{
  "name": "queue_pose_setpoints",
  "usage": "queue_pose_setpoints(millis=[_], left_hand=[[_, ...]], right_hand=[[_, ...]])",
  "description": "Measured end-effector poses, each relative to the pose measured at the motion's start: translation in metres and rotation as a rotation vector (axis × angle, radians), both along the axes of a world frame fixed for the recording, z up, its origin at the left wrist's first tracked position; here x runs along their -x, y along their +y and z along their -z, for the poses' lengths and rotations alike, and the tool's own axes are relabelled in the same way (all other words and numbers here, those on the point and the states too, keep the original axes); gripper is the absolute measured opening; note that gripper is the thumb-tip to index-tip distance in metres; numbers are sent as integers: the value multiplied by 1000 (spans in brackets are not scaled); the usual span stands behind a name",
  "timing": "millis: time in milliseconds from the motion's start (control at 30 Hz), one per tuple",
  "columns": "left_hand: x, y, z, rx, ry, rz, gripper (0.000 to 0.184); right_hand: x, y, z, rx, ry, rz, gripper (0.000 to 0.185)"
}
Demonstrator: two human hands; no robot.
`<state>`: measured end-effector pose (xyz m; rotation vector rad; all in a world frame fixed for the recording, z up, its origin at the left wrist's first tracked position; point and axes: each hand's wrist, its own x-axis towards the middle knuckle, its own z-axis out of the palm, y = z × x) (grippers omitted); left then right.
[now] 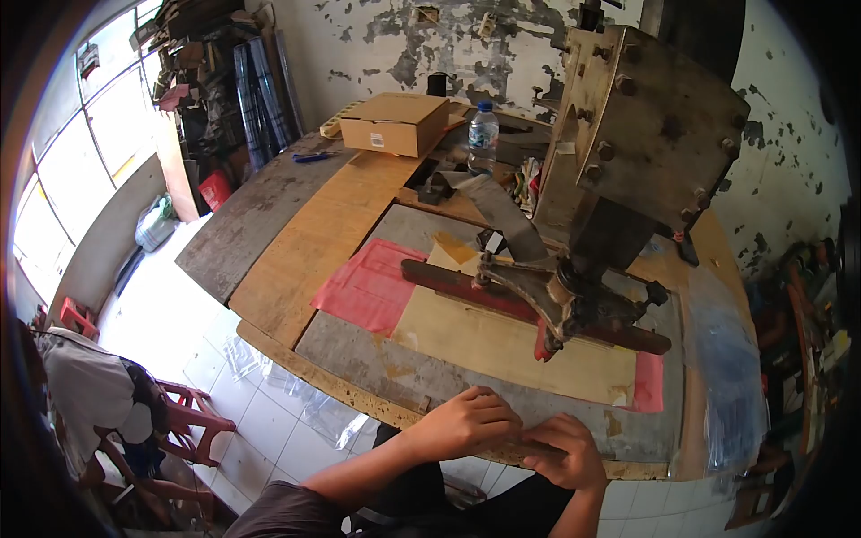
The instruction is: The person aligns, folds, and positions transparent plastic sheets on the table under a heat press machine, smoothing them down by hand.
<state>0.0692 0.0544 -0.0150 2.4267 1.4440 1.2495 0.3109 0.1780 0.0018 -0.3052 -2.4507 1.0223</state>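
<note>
My left hand (473,418) is closed, its fingers curled in, at the front edge of the worktable. Close beside it, my right hand (567,451) has bent fingers pressed toward the thumb. Whatever lies between the two hands, if anything, is too small and hidden to name. Beyond them, a cream sheet (484,345) lies on the grey metal plate (336,345). Pink sheets show at both its ends, the larger pink sheet (372,285) at the left. Above the cream sheet, a dark red bar (619,334) hangs from the metal press head (646,117), apart from my hands.
A cardboard box (395,125) and a water bottle (482,139) stand at the table's back. Clear plastic sheets (725,386) lie at the right edge. A blue pen-like item (312,158) rests at the left. A person sits beside a red stool (193,421) at the lower left.
</note>
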Motion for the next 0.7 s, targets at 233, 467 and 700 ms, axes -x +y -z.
queue_pose_setpoints(millis=[233,467,700], left_hand=[[-2,-1,0,4,92,-5,24],[-1,0,-1,-26,101,7,25],[-2,-1,3,-15,76,3,22]], right_hand=[[-1,1,6,-18,3,-6,38],[-1,0,6,-12,-5,-1,36],[0,-1,3,-6,-9,8,37]])
